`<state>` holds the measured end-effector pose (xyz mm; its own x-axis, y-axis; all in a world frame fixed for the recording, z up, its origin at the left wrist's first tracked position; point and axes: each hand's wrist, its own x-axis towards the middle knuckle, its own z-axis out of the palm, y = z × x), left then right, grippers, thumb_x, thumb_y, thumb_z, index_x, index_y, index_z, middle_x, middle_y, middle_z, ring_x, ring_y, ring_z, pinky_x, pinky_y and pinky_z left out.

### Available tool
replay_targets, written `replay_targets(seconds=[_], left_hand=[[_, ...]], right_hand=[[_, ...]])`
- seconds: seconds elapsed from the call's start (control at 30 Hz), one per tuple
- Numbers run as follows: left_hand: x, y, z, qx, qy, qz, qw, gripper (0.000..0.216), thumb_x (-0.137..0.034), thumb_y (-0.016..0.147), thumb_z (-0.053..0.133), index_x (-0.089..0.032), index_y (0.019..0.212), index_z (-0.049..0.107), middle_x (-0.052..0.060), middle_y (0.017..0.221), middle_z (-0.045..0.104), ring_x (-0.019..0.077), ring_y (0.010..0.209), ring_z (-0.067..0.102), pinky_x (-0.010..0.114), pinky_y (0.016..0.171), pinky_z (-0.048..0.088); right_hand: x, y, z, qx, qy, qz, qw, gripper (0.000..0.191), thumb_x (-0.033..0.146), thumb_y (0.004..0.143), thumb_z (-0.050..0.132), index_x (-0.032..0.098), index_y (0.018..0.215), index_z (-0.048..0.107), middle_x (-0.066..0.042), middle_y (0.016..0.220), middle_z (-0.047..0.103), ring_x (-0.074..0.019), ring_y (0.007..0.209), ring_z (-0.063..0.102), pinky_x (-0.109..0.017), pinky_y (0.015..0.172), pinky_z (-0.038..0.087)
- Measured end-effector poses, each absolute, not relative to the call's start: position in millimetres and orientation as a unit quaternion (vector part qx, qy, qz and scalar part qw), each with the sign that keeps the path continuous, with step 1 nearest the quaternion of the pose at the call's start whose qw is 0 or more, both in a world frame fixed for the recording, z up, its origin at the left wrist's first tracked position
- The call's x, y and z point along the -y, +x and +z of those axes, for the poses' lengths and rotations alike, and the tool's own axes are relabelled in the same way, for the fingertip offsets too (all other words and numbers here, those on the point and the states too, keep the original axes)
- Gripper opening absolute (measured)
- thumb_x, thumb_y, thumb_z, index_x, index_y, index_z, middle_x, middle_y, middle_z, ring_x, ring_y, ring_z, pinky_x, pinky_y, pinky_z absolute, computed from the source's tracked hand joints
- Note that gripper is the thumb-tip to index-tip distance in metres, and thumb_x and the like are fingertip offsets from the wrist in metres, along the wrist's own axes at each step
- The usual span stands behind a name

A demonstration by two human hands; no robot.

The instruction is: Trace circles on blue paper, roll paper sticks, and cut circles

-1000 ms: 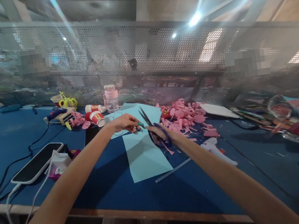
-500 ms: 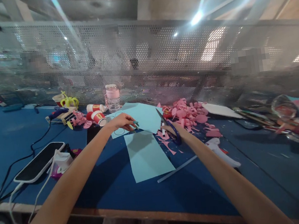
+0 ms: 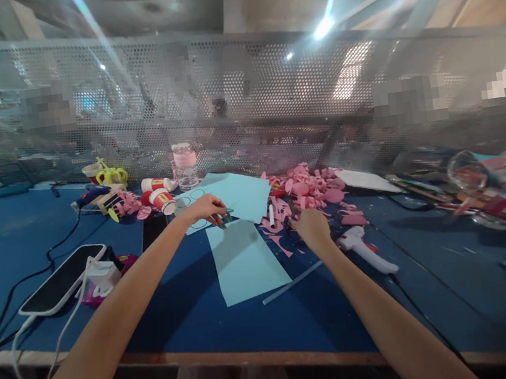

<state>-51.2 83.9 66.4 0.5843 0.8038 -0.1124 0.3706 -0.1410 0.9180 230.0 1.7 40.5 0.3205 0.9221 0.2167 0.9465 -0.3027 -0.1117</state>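
Observation:
My left hand point(image 3: 211, 208) hovers at the top edge of a light blue paper sheet point(image 3: 248, 264), its fingers bent and slightly apart with greenish tips. Whether they touch the sheet is unclear. Behind it lie larger light blue sheets point(image 3: 239, 190), and one piece bears drawn circles point(image 3: 200, 224). My right hand point(image 3: 313, 229) is curled low beside the pink cut scraps point(image 3: 304, 188). Only a dark handle loop of the scissors point(image 3: 289, 228) shows at its fingers; the blades are hidden. A white stick-like piece point(image 3: 271, 216) lies left of it.
A white glue gun point(image 3: 367, 250) lies beside my right forearm, near a thin pale strip point(image 3: 292, 282). Left are a phone point(image 3: 62, 281) with cables, paper cups point(image 3: 162, 201) and a pink-banded bottle point(image 3: 185, 166). A clear jar point(image 3: 496, 195) lies right; a perforated screen point(image 3: 244, 122) stands behind.
My right hand has lowered toward the pink scraps, and the scissors' blades no longer show. My left fingers have dipped to the near sheet's top edge. The view has shifted slightly.

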Motion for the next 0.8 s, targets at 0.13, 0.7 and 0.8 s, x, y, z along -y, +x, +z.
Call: replay_targets(seconds=[0.13,0.7,0.8], left_hand=[[-75.9,-47.0,71.1,-0.386,0.769,0.148,0.487,0.022,-0.033,0.071,0.064,-0.012,0.071,0.057,0.005,0.067,0.065,0.0143,0.053,0.064,0.023,0.051,0.049],[-39.2,-62.1,66.6,-0.458,0.804,0.183,0.333,0.012,-0.022,0.083,0.045,-0.014,0.075,0.049,0.003,0.065,0.064,0.0092,0.041,0.057,0.017,0.042,0.041],[-22.5,-60.1,45.8,-0.406,0.868,0.130,0.255,0.014,-0.024,0.088,0.038,-0.016,0.084,0.049,0.003,0.068,0.065,0.0107,0.047,0.059,0.019,0.048,0.043]], right_hand=[[-1.4,222.8,45.5,0.584,-0.800,-0.081,0.115,0.033,0.033,0.082,0.050,0.004,0.095,0.060,-0.026,0.096,0.061,-0.0326,0.095,0.057,-0.038,0.076,0.045],[67.4,112.0,13.1,0.890,-0.441,0.109,0.033,0.091,0.069,0.079,0.028,0.002,0.140,0.016,-0.020,0.147,0.005,-0.0341,0.135,0.000,-0.051,0.108,0.006],[66.6,120.5,20.8,0.896,-0.421,0.128,0.065,0.079,0.061,0.081,0.035,0.006,0.138,0.028,-0.018,0.145,0.020,-0.0299,0.134,0.016,-0.045,0.109,0.016]])
